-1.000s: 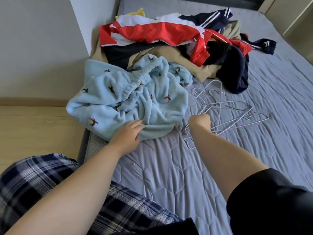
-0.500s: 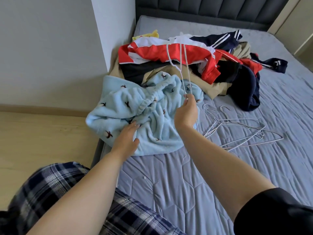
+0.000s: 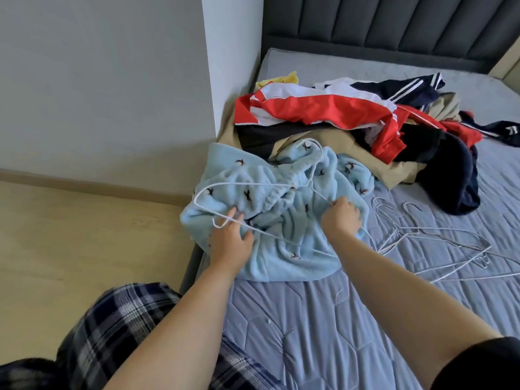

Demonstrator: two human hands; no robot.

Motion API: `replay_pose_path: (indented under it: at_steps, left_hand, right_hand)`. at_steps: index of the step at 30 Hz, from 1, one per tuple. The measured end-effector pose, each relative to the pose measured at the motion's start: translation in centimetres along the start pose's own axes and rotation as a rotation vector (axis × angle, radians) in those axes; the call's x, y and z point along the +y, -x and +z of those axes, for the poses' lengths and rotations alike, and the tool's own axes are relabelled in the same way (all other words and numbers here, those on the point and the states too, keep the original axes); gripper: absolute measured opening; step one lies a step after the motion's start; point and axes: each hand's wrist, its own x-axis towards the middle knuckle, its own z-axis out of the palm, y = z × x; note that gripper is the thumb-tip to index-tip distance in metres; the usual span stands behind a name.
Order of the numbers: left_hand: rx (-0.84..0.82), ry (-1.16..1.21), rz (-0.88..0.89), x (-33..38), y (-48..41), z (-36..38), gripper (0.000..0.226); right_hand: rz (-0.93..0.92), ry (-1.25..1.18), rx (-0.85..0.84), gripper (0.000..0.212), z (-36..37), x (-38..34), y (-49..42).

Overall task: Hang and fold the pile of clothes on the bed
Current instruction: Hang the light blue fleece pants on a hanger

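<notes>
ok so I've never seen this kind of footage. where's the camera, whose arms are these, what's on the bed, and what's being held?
There is no machine here. A person wears one wide-angle camera on the head, looking forward and down, so the two arms coming in from the bottom are their own. This is the only view.

On the grey quilted bed a light blue fleece garment lies nearest. Behind it is the pile of clothes in red, white, navy and tan. To the right, spare wire hangers lie loose on the cover.

The right hand pinches a white wire hanger that lies across the fleece. The left hand, its fingers mostly straight, touches the fleece and the wire near the hook.

The plaid fabric at bottom left is the person's own clothing.
</notes>
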Motion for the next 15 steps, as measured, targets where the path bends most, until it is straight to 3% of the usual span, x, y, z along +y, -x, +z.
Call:
replay_pose_path:
  at_steps: [4, 9, 15]
  left_hand:
    - [0.038, 0.078, 0.064, 0.8, -0.2, 0.0, 0.062]
    - [0.002, 0.146, 0.071, 1.2, -1.3, 0.4, 0.066]
    - [0.044, 0.159, 0.083, 1.1, -1.6, 1.6, 0.063]
  right_hand:
    - [-0.055, -0.007, -0.063, 0.02, 1.3, 0.3, 0.4]
    - [-0.198, -0.286, 0.0, 0.023, 2.2, -2.4, 1.1]
    - [0.006, -0.377, 0.006, 0.048, 1.7, -5.5, 0.0]
